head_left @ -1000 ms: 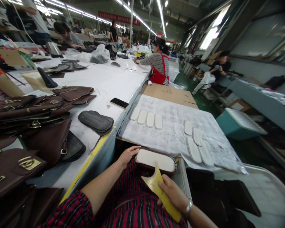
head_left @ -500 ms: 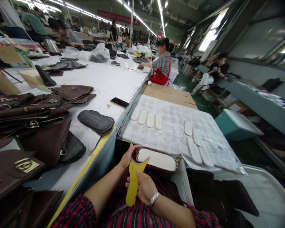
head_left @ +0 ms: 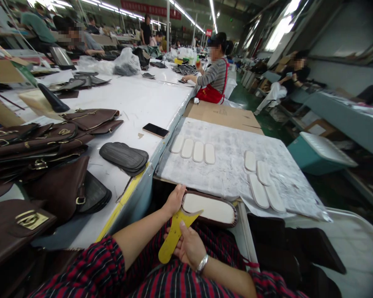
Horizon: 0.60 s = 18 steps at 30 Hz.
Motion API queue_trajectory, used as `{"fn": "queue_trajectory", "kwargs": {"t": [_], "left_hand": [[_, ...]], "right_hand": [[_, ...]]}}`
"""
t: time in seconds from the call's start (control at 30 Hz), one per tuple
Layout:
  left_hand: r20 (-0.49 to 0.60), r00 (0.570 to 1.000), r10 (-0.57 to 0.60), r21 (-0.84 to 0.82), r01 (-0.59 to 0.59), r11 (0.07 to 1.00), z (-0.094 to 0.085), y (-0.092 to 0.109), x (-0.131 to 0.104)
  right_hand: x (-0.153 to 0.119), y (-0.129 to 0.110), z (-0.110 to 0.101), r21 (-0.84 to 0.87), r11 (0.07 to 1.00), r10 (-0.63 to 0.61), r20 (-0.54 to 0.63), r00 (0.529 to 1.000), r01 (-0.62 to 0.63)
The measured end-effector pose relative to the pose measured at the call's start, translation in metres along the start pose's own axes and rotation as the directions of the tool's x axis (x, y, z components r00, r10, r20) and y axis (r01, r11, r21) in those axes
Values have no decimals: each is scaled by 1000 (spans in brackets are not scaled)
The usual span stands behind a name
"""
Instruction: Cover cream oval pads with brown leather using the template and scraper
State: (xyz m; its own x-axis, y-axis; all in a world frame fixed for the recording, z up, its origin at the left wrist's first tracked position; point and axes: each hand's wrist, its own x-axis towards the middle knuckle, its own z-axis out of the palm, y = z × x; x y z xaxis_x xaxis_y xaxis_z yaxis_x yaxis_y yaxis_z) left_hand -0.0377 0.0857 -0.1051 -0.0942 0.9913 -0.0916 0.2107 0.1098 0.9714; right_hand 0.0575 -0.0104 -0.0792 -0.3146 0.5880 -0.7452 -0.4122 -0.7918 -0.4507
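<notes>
My left hand (head_left: 175, 200) grips the left end of a dark brown oval piece (head_left: 234, 215) with a white oval panel (head_left: 208, 207) set inside its rim. In my right hand (head_left: 189, 245) is a yellow flat tool (head_left: 171, 239) with a curved, forked top, held between thumb and fingers. The tool's pointed tip reaches over the near edge of the white panel. The brown piece lies over my lap, just in front of the grey-white board (head_left: 230, 182). Part of my left hand's fingers is hidden behind the brown piece.
Brown bags (head_left: 62, 182) and a stack of black ovals (head_left: 123, 158) lie on the white table (head_left: 118, 103) at left, near a phone (head_left: 156, 130). White ovals (head_left: 198, 151) rest on the board. Dark pieces (head_left: 313, 248) fill a tray at right. A person in a red apron (head_left: 213, 93) sits beyond.
The view has shifted slightly. The yellow tool is now tilted more to the right, and my left hand has moved a little right and up with the brown piece.
</notes>
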Motion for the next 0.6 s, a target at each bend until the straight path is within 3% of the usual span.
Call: {"fn": "queue_trajectory", "kwargs": {"t": [0.2, 0.33, 0.6], "left_hand": [[-25, 999, 24, 238, -17, 971, 3, 8, -6], [-44, 999, -1, 306, 15, 952, 9, 12, -5], [-42, 999, -7, 137, 13, 991, 25, 12, -6]], "right_hand": [[-6, 3, -1, -2, 1000, -14, 35, 999, 14], [-10, 2, -4, 21, 999, -32, 35, 999, 31], [-19, -7, -18, 31, 997, -64, -14, 998, 65]]}}
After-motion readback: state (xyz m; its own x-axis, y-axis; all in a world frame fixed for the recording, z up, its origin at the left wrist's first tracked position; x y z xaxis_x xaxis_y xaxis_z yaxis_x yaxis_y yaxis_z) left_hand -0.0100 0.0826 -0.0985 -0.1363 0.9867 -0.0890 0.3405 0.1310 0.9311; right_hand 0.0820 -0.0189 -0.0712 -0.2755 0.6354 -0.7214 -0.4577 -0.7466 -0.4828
